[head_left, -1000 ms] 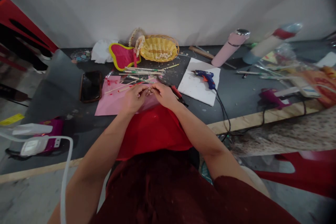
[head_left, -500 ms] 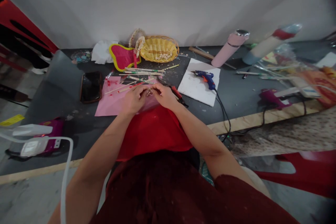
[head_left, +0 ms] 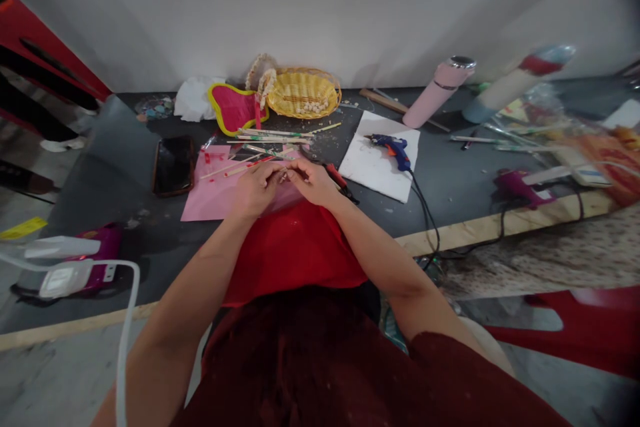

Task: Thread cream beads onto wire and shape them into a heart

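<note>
My left hand (head_left: 257,188) and my right hand (head_left: 315,183) meet above the pink sheet (head_left: 207,200), fingertips pinched together. Between them is a tiny pale piece (head_left: 283,177), mostly covered by the fingers and too small to name. Several thin paper-wrapped sticks (head_left: 275,138) lie just beyond my hands, some resting on the sheet. Beside my right hand, partly hidden by it, is a tool with red handles (head_left: 336,177). A red cloth (head_left: 295,253) spreads below my wrists.
Behind stand a yellow woven basket (head_left: 300,90) with small pale pieces and a pink, yellow-edged shape (head_left: 235,110). Right are a blue glue gun (head_left: 393,147) on a white board (head_left: 373,177) and a pink bottle (head_left: 433,97). A phone (head_left: 173,165) and purple power strip (head_left: 103,250) lie left.
My fingers have shifted slightly around the tiny piece; both hands stay in place. At far left, a person's dark-clad legs have moved a little.
</note>
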The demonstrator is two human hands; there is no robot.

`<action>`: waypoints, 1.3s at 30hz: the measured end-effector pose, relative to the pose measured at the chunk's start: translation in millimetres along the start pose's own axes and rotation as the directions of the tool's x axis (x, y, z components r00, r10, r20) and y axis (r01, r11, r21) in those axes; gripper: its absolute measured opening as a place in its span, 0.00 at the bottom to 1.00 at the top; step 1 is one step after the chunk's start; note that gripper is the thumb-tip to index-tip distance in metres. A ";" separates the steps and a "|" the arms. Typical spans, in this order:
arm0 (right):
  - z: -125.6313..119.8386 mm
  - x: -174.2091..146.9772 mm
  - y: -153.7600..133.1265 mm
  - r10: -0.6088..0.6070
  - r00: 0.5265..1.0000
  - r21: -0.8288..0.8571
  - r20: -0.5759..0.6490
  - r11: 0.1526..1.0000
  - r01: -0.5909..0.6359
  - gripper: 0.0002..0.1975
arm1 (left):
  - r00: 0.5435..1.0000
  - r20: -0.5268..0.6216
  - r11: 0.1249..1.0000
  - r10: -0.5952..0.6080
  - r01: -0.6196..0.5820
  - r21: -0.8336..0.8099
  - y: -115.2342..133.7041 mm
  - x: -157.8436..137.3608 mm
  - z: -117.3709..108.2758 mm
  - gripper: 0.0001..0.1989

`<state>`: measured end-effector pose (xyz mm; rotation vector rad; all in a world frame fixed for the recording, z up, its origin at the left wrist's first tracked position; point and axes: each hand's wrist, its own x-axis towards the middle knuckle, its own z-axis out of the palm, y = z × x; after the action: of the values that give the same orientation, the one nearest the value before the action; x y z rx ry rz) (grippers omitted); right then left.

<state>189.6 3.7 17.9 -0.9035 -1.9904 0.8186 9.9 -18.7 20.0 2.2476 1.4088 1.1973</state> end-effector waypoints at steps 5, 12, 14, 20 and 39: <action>-0.1 -0.2 2.0 0.003 1.000 0.009 -0.003 1.000 -0.003 0.12 | 1.000 -0.002 1.000 0.004 -0.004 -0.021 1.1 -0.2 -0.5 0.08; 0.6 0.4 3.9 -0.015 1.000 0.010 0.001 1.000 0.015 0.10 | 1.000 -0.015 1.000 0.014 -0.015 -0.018 2.0 -0.2 -0.9 0.08; 0.6 0.1 4.0 -0.017 1.000 0.002 -0.005 1.000 0.017 0.11 | 1.000 -0.012 1.000 0.021 -0.022 -0.023 2.4 -0.3 -1.2 0.08; -0.5 -0.8 1.0 0.005 1.000 0.000 0.004 1.000 -0.005 0.14 | 1.000 -0.006 1.000 0.014 -0.014 0.012 1.2 -0.7 -0.1 0.09; -10.4 2.3 -6.9 -0.046 0.996 -0.186 0.078 0.981 0.060 0.08 | 0.999 0.032 0.984 0.017 -0.022 0.178 -3.1 1.7 2.0 0.10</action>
<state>195.3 4.3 29.3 -0.9347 -2.1746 0.6495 9.7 -15.3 17.9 2.3915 1.5421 1.0769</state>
